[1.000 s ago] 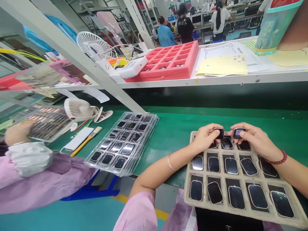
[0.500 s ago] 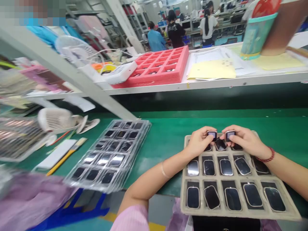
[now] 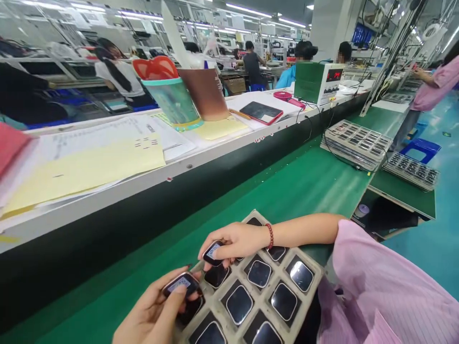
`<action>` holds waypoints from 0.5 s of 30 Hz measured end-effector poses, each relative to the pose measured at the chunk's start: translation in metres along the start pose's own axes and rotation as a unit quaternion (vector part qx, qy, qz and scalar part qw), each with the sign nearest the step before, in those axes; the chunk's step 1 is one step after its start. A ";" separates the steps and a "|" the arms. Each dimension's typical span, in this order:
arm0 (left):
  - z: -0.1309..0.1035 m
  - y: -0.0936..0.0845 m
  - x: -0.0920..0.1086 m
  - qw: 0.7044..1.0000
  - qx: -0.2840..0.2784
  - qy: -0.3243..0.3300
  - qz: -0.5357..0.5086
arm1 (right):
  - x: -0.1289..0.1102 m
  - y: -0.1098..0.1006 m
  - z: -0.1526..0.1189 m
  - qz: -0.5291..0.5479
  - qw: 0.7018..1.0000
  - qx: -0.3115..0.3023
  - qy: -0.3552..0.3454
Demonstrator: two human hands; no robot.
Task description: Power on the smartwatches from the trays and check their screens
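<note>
- Biggest thing here is the long green bench (image 3: 315,191), running off toward the upper right.
- Then there's the white shelf (image 3: 215,155), sitting above the bench along its far side.
- A stack of trays (image 3: 353,156) sits on the bench off to the right, well away from the hands, with a black cable across it.
- The beige tray (image 3: 261,298) is right in front of the person, set at an angle and overlapping the bench. Its compartments have dark rounded-square pieces (image 3: 239,305) with pale rims, lying face up.
- On the shelf there's a green power supply (image 3: 308,83) with red digits lit up.
- Left of that, a brown cup (image 3: 206,95) stands just beside a teal cup (image 3: 172,102).
- Left hand (image 3: 158,306): thumb and fingers pinching a piece near the tray's left side.
- Right hand (image 3: 238,241): also pinching a piece, over the far part of the tray.
- Dark red beaded bracelet (image 3: 270,236) on the right wrist.
- Smallest stuff: the left-hand piece (image 3: 187,281) and the right-hand piece (image 3: 212,252), both dark with a pale patterned patch facing up, close together but not touching.
</note>
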State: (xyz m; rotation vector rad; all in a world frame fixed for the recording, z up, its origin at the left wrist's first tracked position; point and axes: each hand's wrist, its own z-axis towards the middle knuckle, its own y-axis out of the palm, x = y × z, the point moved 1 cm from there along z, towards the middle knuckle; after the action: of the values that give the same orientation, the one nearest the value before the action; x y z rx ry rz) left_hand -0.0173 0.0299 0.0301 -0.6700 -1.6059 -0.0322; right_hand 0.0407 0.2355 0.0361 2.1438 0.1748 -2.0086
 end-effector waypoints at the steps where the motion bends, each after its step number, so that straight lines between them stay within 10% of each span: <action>1: -0.001 0.001 0.001 1.000 0.001 0.000 0.004 | 0.001 0.000 -0.001 -0.004 1.000 0.001 -0.001; 15: -0.010 0.003 0.013 1.000 -0.016 0.026 -0.006 | 0.007 0.005 -0.001 -0.040 0.999 0.013 -0.008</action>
State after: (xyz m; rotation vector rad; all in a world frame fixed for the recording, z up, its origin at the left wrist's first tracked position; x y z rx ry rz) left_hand -0.0066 0.0333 0.0431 -0.6801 -1.5629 -0.0839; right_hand 0.0428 0.2308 0.0295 2.1695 0.2378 -2.0812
